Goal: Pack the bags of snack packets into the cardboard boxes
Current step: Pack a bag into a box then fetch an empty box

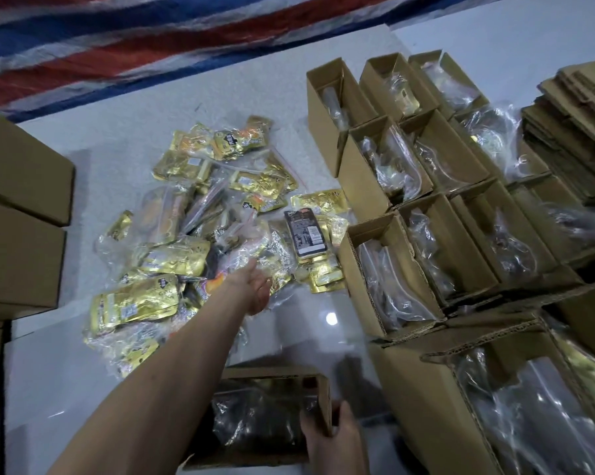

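Several clear bags of gold snack packets point(193, 248) lie in a loose pile on the pale floor. My left hand point(254, 286) reaches into the near edge of the pile, its thumb and fingers closing on a clear bag point(275, 255). Close to me lies an open cardboard box point(272, 371) with a bag of packets inside. My right hand point(333, 437) grips its right wall, with fingers curled over the rim.
Rows of open cardboard boxes point(368, 186) that hold bags stand to the right. Flattened cartons point(570, 138) are stacked at the far right. Closed boxes point(21, 207) are stacked on the left. A red, white and blue tarp point(152, 46) lies beyond the pile.
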A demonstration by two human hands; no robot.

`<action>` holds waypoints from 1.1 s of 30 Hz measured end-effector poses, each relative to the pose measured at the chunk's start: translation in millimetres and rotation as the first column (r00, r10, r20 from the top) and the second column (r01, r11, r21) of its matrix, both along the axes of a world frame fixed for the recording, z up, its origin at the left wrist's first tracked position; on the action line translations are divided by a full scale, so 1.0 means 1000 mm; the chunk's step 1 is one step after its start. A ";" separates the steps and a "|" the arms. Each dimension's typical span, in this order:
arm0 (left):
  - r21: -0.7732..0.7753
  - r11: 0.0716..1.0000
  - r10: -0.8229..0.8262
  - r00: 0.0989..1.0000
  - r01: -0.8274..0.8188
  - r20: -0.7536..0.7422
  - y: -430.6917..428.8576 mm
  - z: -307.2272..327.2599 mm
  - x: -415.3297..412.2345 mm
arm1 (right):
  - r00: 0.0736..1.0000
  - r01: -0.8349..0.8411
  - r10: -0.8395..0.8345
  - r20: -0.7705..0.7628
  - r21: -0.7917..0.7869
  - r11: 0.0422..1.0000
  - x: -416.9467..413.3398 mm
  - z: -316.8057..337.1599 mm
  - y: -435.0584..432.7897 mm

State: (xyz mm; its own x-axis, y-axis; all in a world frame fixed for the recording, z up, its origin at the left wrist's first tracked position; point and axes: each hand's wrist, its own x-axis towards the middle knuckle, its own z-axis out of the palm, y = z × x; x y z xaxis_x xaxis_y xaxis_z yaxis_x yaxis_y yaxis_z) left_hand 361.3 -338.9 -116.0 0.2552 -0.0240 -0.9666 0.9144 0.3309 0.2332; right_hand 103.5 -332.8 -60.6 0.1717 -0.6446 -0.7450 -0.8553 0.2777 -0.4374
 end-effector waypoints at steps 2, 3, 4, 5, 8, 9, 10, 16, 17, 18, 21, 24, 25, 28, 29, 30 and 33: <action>-0.070 0.997 -0.023 0.999 0.025 0.033 -0.002 0.011 0.001 | 0.999 0.037 -0.038 0.006 0.025 0.999 0.000 -0.003 0.002; -0.138 0.990 -0.032 0.999 0.035 0.029 -0.002 0.013 0.001 | 0.998 0.057 -0.058 0.027 0.041 0.997 -0.002 -0.006 0.002; -0.140 0.972 -0.176 0.978 0.191 0.115 -0.003 0.021 -0.001 | 0.997 0.067 -0.069 0.041 0.051 0.996 -0.004 -0.008 0.001; -0.060 0.951 -0.284 0.933 0.304 0.220 0.001 0.024 -0.003 | 0.997 0.059 -0.062 0.048 0.057 0.997 -0.006 -0.010 0.000; -0.007 0.934 -0.325 0.858 0.357 0.398 0.012 0.028 -0.003 | 0.997 0.027 -0.032 0.064 0.078 0.997 -0.009 -0.016 -0.001; -0.017 0.936 -0.307 0.841 0.351 0.445 0.016 0.035 -0.004 | 0.997 0.017 -0.023 0.074 0.077 0.997 -0.011 -0.018 0.000; -0.030 0.937 -0.290 0.822 0.348 0.491 0.020 0.044 -0.007 | 0.996 0.006 -0.013 0.088 0.071 0.997 -0.013 -0.020 0.000; -0.102 0.847 -0.319 0.651 0.522 0.689 0.049 0.104 -0.021 | 0.974 -0.092 0.071 0.214 0.090 0.992 -0.017 -0.022 0.007; -0.094 0.819 -0.341 0.611 0.566 0.714 0.057 0.112 -0.024 | 0.973 -0.137 0.117 0.201 0.088 0.987 -0.018 -0.021 0.008; -0.069 0.805 -0.364 0.583 0.589 0.726 0.065 0.121 -0.026 | 0.967 -0.180 0.162 0.198 0.076 0.981 -0.018 -0.021 0.009; -0.016 0.800 -0.396 0.549 0.600 0.736 0.090 0.140 -0.037 | 0.952 -0.255 0.241 0.187 0.050 0.966 -0.021 -0.019 0.007; -0.063 0.795 -0.348 0.539 0.603 0.767 0.116 0.167 -0.053 | 0.950 -0.285 0.273 0.154 0.059 0.957 -0.022 -0.017 0.005; -0.079 0.789 -0.330 0.529 0.609 0.782 0.124 0.178 -0.057 | 0.950 -0.285 0.274 0.152 0.060 0.957 -0.022 -0.017 0.004; -0.134 0.765 -0.259 0.491 0.630 0.832 0.149 0.209 -0.068 | 0.962 -0.243 0.226 0.152 0.108 0.964 -0.021 -0.013 0.001; -0.143 0.752 -0.245 0.474 0.643 0.846 0.156 0.219 -0.072 | 0.970 -0.212 0.193 0.147 0.135 0.968 -0.021 -0.011 0.000; -0.144 0.739 -0.240 0.456 0.658 0.857 0.162 0.227 -0.076 | 0.977 -0.185 0.165 0.135 0.151 0.971 -0.021 -0.010 0.000; -0.123 0.698 -0.257 0.407 0.705 0.876 0.178 0.247 -0.091 | 0.984 -0.142 0.121 0.131 0.163 0.976 -0.021 -0.010 -0.001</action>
State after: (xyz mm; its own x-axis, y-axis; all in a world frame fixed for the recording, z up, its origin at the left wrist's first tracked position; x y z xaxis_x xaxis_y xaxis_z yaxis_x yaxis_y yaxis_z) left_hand 270.3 -160.6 130.8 0.6481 -0.7280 -0.2236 0.4704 0.1517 0.8693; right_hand 82.1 -333.3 -70.4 0.3408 -0.4753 -0.8111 -0.8336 0.2461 -0.4945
